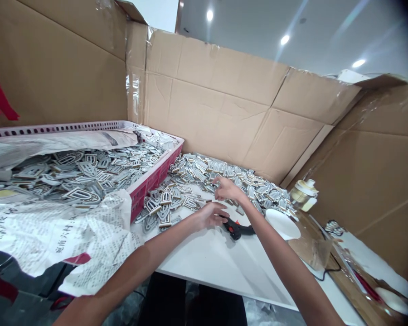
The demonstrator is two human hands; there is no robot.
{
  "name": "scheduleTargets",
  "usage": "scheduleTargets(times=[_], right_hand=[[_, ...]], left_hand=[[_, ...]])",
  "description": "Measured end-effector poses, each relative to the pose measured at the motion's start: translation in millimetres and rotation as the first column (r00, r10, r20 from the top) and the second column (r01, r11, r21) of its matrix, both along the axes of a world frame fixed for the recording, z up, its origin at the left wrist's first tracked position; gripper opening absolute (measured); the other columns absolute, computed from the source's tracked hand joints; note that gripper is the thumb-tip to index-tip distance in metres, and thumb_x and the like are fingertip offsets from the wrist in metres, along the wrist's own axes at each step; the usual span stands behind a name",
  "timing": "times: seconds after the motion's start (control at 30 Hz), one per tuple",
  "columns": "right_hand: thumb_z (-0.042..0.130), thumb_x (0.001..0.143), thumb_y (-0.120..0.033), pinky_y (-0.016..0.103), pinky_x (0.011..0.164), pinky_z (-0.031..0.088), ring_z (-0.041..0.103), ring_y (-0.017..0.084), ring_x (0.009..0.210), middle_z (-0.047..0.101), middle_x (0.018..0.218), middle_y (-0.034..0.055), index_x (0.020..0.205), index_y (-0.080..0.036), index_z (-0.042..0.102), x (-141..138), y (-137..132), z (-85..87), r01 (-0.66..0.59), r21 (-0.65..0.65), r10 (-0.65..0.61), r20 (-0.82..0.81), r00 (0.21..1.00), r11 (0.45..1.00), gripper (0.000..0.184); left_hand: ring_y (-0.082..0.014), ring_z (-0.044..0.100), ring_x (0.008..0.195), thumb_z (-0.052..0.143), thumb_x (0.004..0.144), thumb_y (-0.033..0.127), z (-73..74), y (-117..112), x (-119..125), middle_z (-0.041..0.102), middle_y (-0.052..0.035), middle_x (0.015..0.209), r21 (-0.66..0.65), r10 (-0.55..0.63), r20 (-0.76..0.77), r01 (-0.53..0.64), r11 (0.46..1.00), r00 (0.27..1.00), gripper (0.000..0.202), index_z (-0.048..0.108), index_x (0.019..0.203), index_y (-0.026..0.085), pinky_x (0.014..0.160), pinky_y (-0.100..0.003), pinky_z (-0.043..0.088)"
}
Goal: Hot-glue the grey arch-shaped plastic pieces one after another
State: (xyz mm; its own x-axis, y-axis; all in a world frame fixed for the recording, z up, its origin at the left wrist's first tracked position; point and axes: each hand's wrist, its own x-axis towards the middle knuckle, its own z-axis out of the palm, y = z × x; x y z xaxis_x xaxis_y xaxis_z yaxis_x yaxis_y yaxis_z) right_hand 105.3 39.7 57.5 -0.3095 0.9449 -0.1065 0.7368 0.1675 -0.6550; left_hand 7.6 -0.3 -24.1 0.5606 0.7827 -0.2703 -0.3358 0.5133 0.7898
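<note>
Both my arms reach forward over a white table (221, 262). My right hand (228, 188) hovers over a heap of small grey-and-white arch-shaped pieces (204, 176), fingers curled and partly apart, touching or just above them. My left hand (211, 213) is lower, at the edge of the heap, fingers bent loosely with nothing visible in them. A black glue gun (238, 230) with an orange trigger lies on the table just behind my left hand.
A pink plastic crate (149, 181) lined with newspaper (54, 235) holds several more pieces at left. A white dish (283, 223) and a small jar (304, 194) stand at right. Cardboard walls (224, 104) enclose the table on all sides.
</note>
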Motion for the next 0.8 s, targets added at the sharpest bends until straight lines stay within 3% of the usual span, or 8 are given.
scheduleTargets(times=[0.27, 0.4, 0.47, 0.53, 0.6, 0.63, 0.7, 0.8], right_hand=[[0.05, 0.063, -0.009, 0.022, 0.051, 0.047, 0.055, 0.011, 0.053, 0.06, 0.063, -0.0028, 0.097, -0.019, 0.048, 52.4, -39.3, 0.3, 0.041, 0.06, -0.017, -0.362, 0.932, 0.997, 0.035], [0.056, 0.069, -0.023, 0.024, 0.053, 0.048, 0.057, 0.012, 0.057, 0.06, 0.067, 0.0008, 0.083, -0.017, 0.054, 79.9, -51.6, 6.6, 0.11, 0.137, -0.029, -0.487, 0.873, 0.984, 0.015], [0.059, 0.07, -0.031, 0.024, 0.054, 0.048, 0.057, 0.012, 0.058, 0.061, 0.068, 0.0018, 0.077, -0.017, 0.055, 96.7, -54.4, 6.7, 0.181, 0.177, -0.06, -0.536, 0.842, 0.967, 0.016], [0.062, 0.068, -0.036, 0.025, 0.055, 0.049, 0.057, 0.012, 0.058, 0.061, 0.069, 0.0019, 0.077, -0.017, 0.057, 116.4, -54.0, 3.5, 0.271, 0.208, -0.105, -0.579, 0.808, 0.94, 0.021], [0.063, 0.068, -0.038, 0.025, 0.055, 0.049, 0.057, 0.012, 0.059, 0.061, 0.069, 0.0022, 0.078, -0.016, 0.059, 140.2, -50.5, -2.9, 0.368, 0.265, -0.144, -0.604, 0.784, 0.891, 0.024], [0.062, 0.068, -0.038, 0.025, 0.055, 0.049, 0.056, 0.012, 0.059, 0.062, 0.071, 0.0028, 0.078, -0.016, 0.06, 153.6, -48.1, -6.9, 0.415, 0.312, -0.16, -0.602, 0.783, 0.855, 0.025], [0.06, 0.069, -0.037, 0.026, 0.056, 0.048, 0.056, 0.013, 0.059, 0.064, 0.074, 0.0046, 0.077, -0.014, 0.063, 182.4, -43.3, -15.2, 0.51, 0.421, -0.225, -0.562, 0.796, 0.75, 0.025], [0.056, 0.069, -0.029, 0.027, 0.06, 0.046, 0.058, 0.015, 0.064, 0.066, 0.075, 0.0062, 0.079, -0.013, 0.067, 223.2, -40.8, -25.1, 0.624, 0.537, -0.462, -0.42, 0.781, 0.568, 0.022]], left_hand=[[-0.022, 0.067, 0.077, 0.056, 0.065, 0.008, -2.1, -1.5, -0.1, 0.066, -0.0137, 0.096, 0.036, 0.063, 0.081, -0.066, 0.997, 0.995, 0.045, 0.046, 0.108, 0.015, 0.074, -0.033, 0.049], [-0.0196, 0.066, 0.079, 0.055, 0.066, 0.006, 4.3, 4.5, -5.8, 0.064, -0.0131, 0.1, 0.06, 0.222, 0.102, -0.228, 0.972, 0.97, 0.039, 0.046, 0.103, 0.014, 0.072, -0.03, 0.05], [-0.0172, 0.065, 0.076, 0.053, 0.069, 0.008, 9.2, 9.2, -11.7, 0.064, -0.0096, 0.096, 0.194, 0.357, 0.045, -0.359, 0.913, 0.933, 0.035, 0.046, 0.102, 0.016, 0.069, -0.029, 0.049], [-0.0169, 0.063, 0.076, 0.051, 0.072, 0.013, 11.9, 15.6, -19.3, 0.063, -0.0069, 0.092, 0.452, 0.512, -0.077, -0.428, 0.783, 0.856, 0.034, 0.045, 0.104, 0.018, 0.069, -0.03, 0.049], [-0.0187, 0.061, 0.083, 0.05, 0.074, 0.015, 10.9, 22.9, -27.4, 0.062, -0.0067, 0.093, 0.758, 0.643, -0.231, -0.279, 0.589, 0.73, 0.036, 0.046, 0.109, 0.018, 0.075, -0.034, 0.048], [-0.0201, 0.059, 0.089, 0.049, 0.074, 0.016, 9.1, 26.3, -31.2, 0.062, -0.0077, 0.097, 0.865, 0.689, -0.305, -0.111, 0.489, 0.658, 0.037, 0.047, 0.111, 0.018, 0.081, -0.036, 0.046], [-0.0236, 0.053, 0.104, 0.049, 0.077, 0.02, 3.9, 31.9, -37.8, 0.06, -0.0106, 0.11, 0.906, 0.736, -0.423, 0.264, 0.331, 0.529, 0.038, 0.05, 0.114, 0.016, 0.094, -0.04, 0.038], [-0.0278, 0.05, 0.109, 0.051, 0.08, 0.032, -3.6, 36.1, -44.3, 0.057, -0.0132, 0.119, 0.745, 0.712, -0.581, 0.61, 0.271, 0.394, 0.039, 0.055, 0.115, 0.014, 0.097, -0.041, 0.033]])
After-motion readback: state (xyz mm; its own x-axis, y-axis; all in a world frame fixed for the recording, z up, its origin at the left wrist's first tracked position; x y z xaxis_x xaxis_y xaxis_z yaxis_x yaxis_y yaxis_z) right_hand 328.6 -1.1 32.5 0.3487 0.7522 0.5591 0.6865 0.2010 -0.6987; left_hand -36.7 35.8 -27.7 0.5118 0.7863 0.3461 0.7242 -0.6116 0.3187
